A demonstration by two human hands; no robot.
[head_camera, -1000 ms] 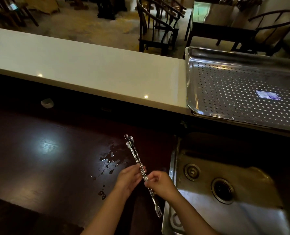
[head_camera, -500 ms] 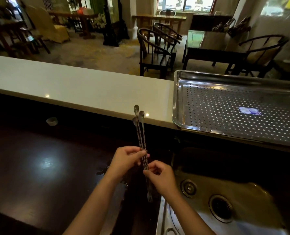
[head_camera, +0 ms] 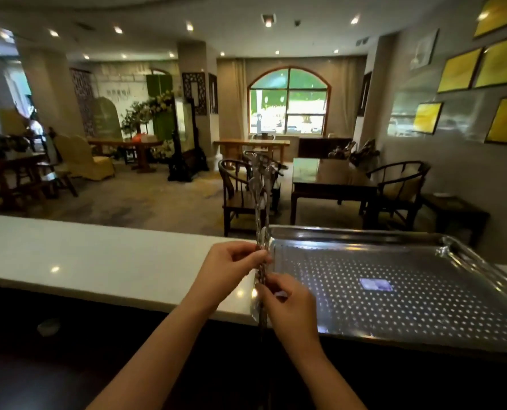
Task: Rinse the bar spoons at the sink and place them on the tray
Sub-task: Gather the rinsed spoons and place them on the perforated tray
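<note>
We hold the bundle of bar spoons (head_camera: 261, 202) upright in front of us, their bowls pointing up and their twisted stems running down between both hands. Our left hand (head_camera: 228, 270) pinches the stems higher up, fingers curled round them, while our right hand (head_camera: 290, 303) grips them lower down, just beneath the left. A second ago the spoons lay slanted and low over the dark lower surface beside the sink, with the basin plainly in view; now we have raised them and stood them up, and our gaze has lifted so far that the sink has dropped out of sight and the room beyond the white worktop (head_camera: 98, 255) fills the upper view. The spoons now stand right at the left rim of the perforated steel tray (head_camera: 424, 321), which sits on the worktop to our right and carries nothing but a small label. We judge that the rinsing is over and that we are in the carrying step, close to laying the spoons down. What remains, as we see it, is to swing the bundle rightward over the rim, tip it flat and let go.
</note>
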